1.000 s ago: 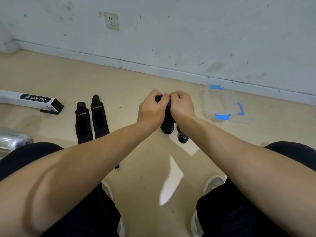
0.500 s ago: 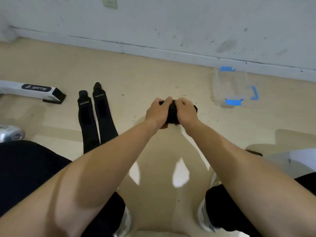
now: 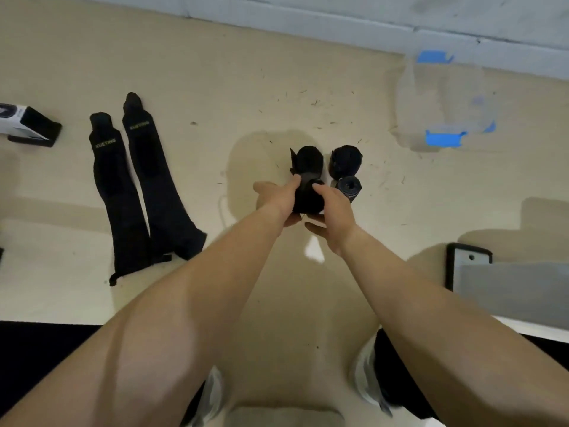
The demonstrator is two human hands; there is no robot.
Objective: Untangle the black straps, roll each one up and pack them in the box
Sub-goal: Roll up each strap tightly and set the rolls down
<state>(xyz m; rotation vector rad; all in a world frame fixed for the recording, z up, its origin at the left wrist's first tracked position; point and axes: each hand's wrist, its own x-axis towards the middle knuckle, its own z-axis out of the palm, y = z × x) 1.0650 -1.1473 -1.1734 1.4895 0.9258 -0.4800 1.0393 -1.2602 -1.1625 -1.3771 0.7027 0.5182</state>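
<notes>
Between my two hands is a rolled black strap (image 3: 308,198). My left hand (image 3: 278,201) grips its left side and my right hand (image 3: 334,211) grips its right side. Just beyond it a second black roll (image 3: 308,161) stands on the floor with a loose tab at its left. Two more rolls lie to the right, a larger one (image 3: 345,160) and a smaller one (image 3: 348,188). Two long black straps (image 3: 138,186) lie flat and side by side on the floor at the left. The clear plastic box (image 3: 443,100) with blue clips stands at the far right by the wall.
A white and black carton (image 3: 27,124) lies at the far left edge. A grey metal plate with a black frame (image 3: 492,285) sits at the right. The baseboard (image 3: 308,23) runs along the top. My knees and shoes fill the bottom.
The camera has tilted further down and closer. My hands have lowered the rolled strap toward the floor, next to the other rolls, which have come into view.
</notes>
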